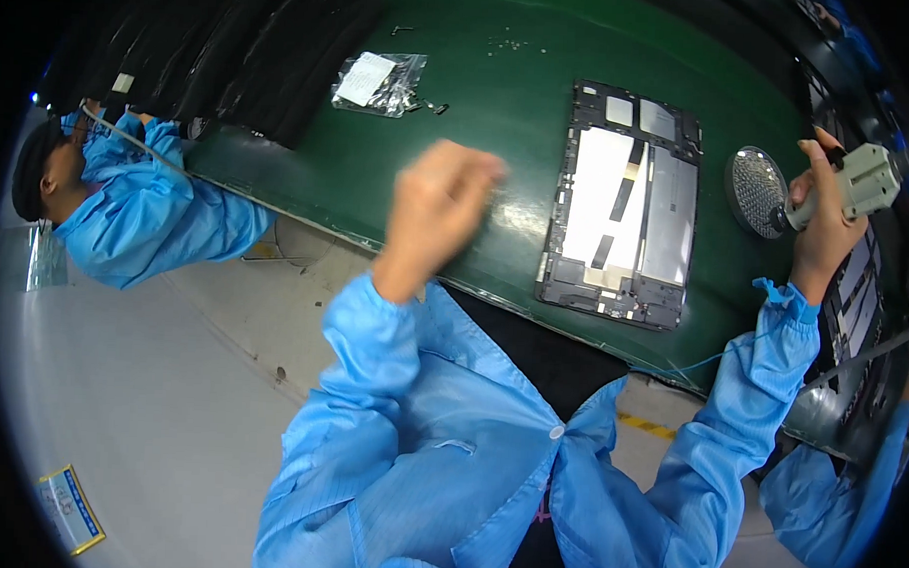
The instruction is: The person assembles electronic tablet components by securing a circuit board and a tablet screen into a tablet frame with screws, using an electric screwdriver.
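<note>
An opened tablet [629, 205] lies on the green table, its white and grey inner panels and dark frame showing. To its left, my left hand [442, 201] hovers over the table, slightly blurred, with fingers curled closed; whatever they may hold is hidden. On the tablet's right, my right hand [827, 212] grips a pale grey electric screwdriver [868, 181]. The tool's front end reaches the rim of a round dish [743, 206] with many small screws in it. The screwdriver's tip is hard to make out.
A clear plastic bag [401, 82] with a white paper label lies at the back left. Tiny loose parts [513, 44] are scattered at the far edge. A blue cord [687, 370] runs by the front edge. Co-workers in blue sit left [137, 213] and right [817, 502].
</note>
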The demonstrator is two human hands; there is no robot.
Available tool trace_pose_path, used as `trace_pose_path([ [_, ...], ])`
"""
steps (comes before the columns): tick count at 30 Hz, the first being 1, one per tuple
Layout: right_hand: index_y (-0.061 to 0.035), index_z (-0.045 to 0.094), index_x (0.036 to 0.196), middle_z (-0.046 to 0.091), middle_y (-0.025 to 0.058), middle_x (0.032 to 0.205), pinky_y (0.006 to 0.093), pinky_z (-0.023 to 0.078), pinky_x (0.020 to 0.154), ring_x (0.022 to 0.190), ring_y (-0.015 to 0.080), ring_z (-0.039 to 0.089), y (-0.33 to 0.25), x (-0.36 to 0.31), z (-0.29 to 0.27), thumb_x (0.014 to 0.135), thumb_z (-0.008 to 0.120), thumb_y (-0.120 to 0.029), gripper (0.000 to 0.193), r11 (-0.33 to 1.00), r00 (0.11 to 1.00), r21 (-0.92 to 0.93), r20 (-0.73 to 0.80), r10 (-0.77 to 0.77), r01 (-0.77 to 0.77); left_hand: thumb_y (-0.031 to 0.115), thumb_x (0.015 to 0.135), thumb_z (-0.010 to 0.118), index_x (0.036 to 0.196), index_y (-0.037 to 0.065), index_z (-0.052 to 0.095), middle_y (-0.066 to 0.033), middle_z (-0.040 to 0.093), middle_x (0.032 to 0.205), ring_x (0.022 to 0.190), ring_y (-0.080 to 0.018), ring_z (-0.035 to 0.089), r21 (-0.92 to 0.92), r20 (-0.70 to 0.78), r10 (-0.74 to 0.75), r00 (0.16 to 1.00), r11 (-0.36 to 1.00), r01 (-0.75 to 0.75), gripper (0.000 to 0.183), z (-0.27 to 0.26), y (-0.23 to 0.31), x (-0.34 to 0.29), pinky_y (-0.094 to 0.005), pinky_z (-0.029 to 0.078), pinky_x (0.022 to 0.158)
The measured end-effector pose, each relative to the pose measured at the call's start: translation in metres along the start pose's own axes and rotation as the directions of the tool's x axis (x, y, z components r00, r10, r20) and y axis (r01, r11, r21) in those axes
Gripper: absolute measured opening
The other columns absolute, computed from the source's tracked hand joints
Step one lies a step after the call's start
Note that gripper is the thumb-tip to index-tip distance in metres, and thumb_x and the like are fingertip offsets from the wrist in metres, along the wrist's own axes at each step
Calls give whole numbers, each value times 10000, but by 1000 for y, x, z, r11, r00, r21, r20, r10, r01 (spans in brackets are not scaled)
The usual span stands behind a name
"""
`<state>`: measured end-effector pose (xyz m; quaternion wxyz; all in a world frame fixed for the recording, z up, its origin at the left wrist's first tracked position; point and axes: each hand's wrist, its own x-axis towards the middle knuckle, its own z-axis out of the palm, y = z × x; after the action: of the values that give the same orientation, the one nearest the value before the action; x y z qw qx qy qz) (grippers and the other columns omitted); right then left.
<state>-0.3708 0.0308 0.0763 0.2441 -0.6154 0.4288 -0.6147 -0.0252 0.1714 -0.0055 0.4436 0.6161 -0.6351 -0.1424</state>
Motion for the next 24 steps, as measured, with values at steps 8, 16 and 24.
trace_pose_path([
  [8,-14,727,1006,629,-6,666,226,403,505,538,62,556,17,10,-3,820,759,-85,202,1000,997,-17,-74,-8,7,291,919,664,974,97,655,-107,637,902,761,-300,637,550,-49,95,994,833,-53,202,-20,-60,51,-409,496,631],
  [16,20,655,973,623,43,678,217,398,431,463,87,531,30,22,-15,843,653,-5,132,999,991,18,-127,47,-45,161,940,650,1021,37,626,-110,603,917,775,-259,593,484,-77,79,994,874,-32,150,-13,-55,56,-365,479,672],
  [24,24,656,992,641,53,694,218,412,426,461,87,533,37,22,1,843,654,11,149,984,997,179,-70,41,-28,127,934,650,981,6,640,-101,621,917,776,-226,588,422,23,67,997,904,-71,130,-23,-65,58,-341,477,664],
])
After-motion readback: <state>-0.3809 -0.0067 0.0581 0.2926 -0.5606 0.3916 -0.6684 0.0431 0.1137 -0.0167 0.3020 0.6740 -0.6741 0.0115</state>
